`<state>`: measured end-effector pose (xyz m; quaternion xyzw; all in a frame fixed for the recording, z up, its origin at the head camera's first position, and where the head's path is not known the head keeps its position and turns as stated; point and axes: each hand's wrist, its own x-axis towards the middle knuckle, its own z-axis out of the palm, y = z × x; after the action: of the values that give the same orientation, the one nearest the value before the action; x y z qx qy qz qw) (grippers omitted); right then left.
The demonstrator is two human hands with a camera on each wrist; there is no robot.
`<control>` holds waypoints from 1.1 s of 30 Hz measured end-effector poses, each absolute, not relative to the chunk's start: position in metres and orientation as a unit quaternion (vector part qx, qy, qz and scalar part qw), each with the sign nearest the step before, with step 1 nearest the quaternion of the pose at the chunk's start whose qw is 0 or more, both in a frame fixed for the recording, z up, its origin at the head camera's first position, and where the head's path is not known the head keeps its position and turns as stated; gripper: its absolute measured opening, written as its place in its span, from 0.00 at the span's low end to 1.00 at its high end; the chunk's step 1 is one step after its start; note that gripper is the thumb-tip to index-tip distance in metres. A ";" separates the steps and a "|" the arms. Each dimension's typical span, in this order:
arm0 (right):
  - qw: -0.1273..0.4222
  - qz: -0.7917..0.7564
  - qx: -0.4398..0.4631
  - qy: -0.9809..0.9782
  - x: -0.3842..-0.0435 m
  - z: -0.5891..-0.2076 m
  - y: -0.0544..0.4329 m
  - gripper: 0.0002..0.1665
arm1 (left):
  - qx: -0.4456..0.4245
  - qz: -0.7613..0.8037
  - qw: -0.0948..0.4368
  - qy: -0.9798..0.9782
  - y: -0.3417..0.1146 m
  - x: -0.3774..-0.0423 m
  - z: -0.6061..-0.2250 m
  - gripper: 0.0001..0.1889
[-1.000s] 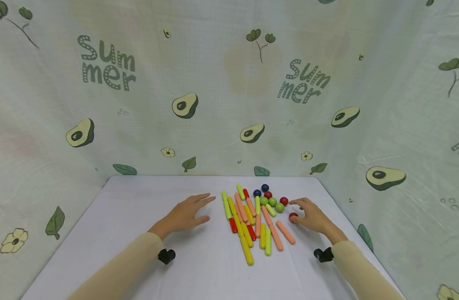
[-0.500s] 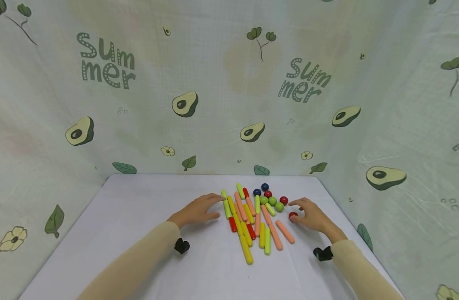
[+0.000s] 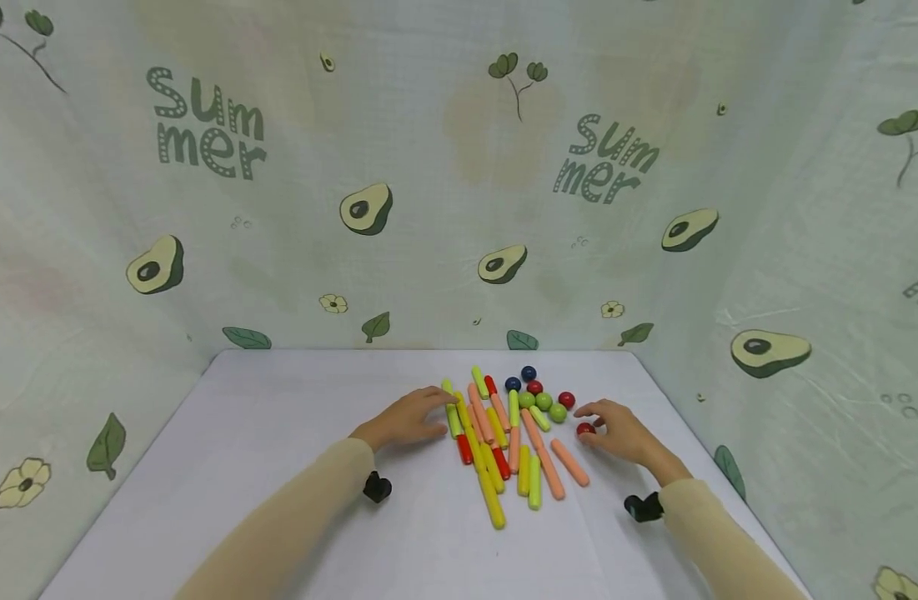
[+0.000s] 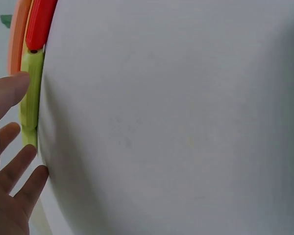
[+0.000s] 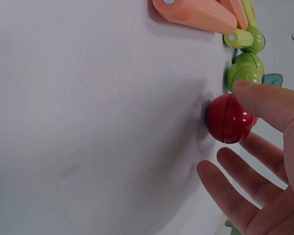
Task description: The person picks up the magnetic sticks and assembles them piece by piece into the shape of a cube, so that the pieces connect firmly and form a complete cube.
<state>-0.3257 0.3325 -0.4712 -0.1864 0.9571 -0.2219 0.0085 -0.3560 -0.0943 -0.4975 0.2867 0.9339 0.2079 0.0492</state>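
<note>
In the head view, my left hand (image 3: pixel 409 417) is at the left edge of a group of coloured sticks, its fingers loosely bent and thumb apart. The left wrist view shows its thumb overlapping a yellow-green stick (image 4: pixel 32 93), with a red stick (image 4: pixel 40 24) end to end with it. My right hand (image 3: pixel 619 433) is around a shiny red ball (image 5: pixel 228 119) on the table. Its thumb tip lies right at the ball's upper side in the right wrist view, while the other fingers spread below and behind it. Nothing is gripped in either hand.
Yellow sticks (image 3: pixel 492 500), salmon sticks (image 3: pixel 569 463) and more green and red ones lie between the hands. Behind them are green balls (image 3: pixel 558 413), dark blue balls (image 3: pixel 529 373) and further red balls (image 3: pixel 567 401). A printed cloth (image 3: pixel 428 125) hangs behind the white table (image 3: pixel 278 467).
My left hand has moved right, up to the leftmost sticks, its fingers bending a little more. The right hand stays by the red ball, nearly still. Sticks and balls keep their places.
</note>
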 end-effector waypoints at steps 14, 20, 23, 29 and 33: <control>0.030 -0.235 -0.168 0.957 -0.327 -0.474 0.329 0.17 | 0.303 0.207 0.036 0.930 -0.090 -0.357 -0.502 0.22; 0.034 -0.234 -0.172 0.956 -0.326 -0.474 0.329 0.15 | 0.308 0.214 0.030 0.926 -0.089 -0.358 -0.504 0.20; 0.032 -0.229 -0.167 0.958 -0.325 -0.473 0.331 0.15 | 0.324 0.219 0.026 0.920 -0.088 -0.359 -0.506 0.18; 0.034 -0.233 -0.176 0.956 -0.327 -0.472 0.333 0.15 | 0.322 0.189 0.026 0.928 -0.090 -0.357 -0.503 0.13; 0.036 -0.239 -0.179 0.954 -0.328 -0.474 0.331 0.15 | 0.321 0.153 0.022 0.935 -0.093 -0.354 -0.498 0.13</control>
<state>-0.3278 0.3310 -0.4740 -0.1790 0.9536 -0.2393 0.0360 -0.3538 -0.0933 -0.4978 0.3206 0.9345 0.1528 0.0224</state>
